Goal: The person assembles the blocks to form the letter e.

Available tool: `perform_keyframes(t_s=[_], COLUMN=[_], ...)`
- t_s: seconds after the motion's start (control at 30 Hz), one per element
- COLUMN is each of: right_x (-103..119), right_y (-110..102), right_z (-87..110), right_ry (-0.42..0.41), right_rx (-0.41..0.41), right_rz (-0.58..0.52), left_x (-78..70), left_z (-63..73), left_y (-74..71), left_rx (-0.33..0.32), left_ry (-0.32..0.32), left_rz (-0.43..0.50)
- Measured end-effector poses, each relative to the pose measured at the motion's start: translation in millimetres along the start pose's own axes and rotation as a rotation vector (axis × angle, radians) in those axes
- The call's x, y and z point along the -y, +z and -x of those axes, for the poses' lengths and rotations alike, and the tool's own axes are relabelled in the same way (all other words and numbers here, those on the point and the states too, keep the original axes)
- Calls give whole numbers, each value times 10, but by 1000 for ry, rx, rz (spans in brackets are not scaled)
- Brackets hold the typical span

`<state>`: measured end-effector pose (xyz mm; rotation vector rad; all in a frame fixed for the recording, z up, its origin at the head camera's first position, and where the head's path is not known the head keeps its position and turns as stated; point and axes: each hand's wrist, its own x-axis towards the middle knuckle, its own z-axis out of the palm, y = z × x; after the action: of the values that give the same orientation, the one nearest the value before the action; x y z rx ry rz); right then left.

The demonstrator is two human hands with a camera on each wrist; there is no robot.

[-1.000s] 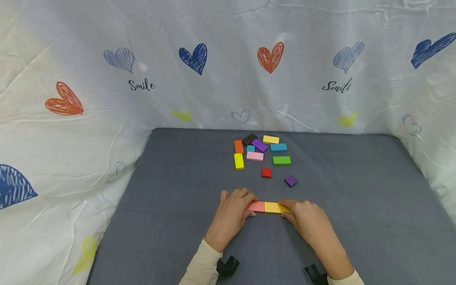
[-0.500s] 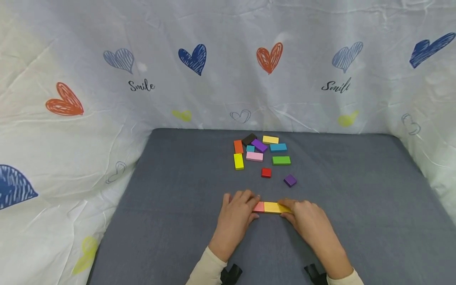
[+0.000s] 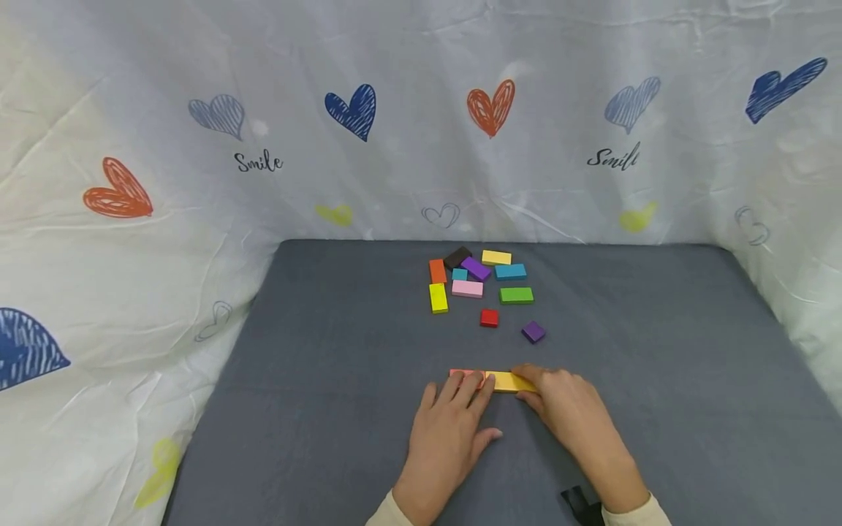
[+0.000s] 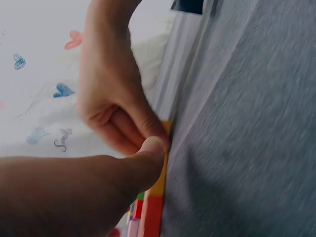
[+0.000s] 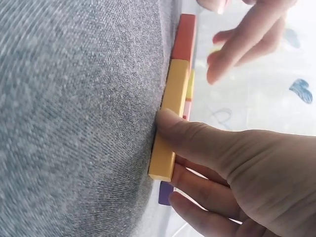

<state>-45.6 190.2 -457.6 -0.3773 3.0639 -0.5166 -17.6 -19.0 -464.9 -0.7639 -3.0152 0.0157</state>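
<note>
Amber block [image 5: 174,89] and coral block [image 5: 184,37], lying end to end, well short of table's far edge [image 3: 592,245]: we are pinching amber, right hand [image 3: 569,405]; hovering empty left hand [image 3: 444,431], loosely spread; light, level pressure should suit.

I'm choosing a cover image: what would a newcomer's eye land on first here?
Probably the bright coloured blocks clustered toward the far side of the grey table. Nearer, the right hand pinches a yellow block set end to end with a coral block, over which the left hand reaches. Behind, a white sheet shows printed hearts.
</note>
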Motion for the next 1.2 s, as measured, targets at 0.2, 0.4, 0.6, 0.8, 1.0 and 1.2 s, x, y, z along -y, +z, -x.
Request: perform_keyframes(t_s=[0.2,0.4,0.6,0.8,1.0,1.2], right_x=[9,-3,-10,-9,-10,-66], right_y=[5,28,48,56,43,-48], right_z=[2,0,1,9,3,-24], right_ry=[-6,-27,-34,-40,-44,-48], right_rx=[5,-17,-28,-46,-37,24], right_rz=[1,5,10,14,-5,-65], left_x=[-54,-92,-145,-168,-178,-198], left_z=[15,16,4,-15,-28,-18], left_y=[63,98,122,132,117,110], left_rx=[21,40,4,-29,-9,15], left_ry=[-43,-59,-50,-41,-39,-49], left_rz=[-24,-36,-52,-83,-114,-115])
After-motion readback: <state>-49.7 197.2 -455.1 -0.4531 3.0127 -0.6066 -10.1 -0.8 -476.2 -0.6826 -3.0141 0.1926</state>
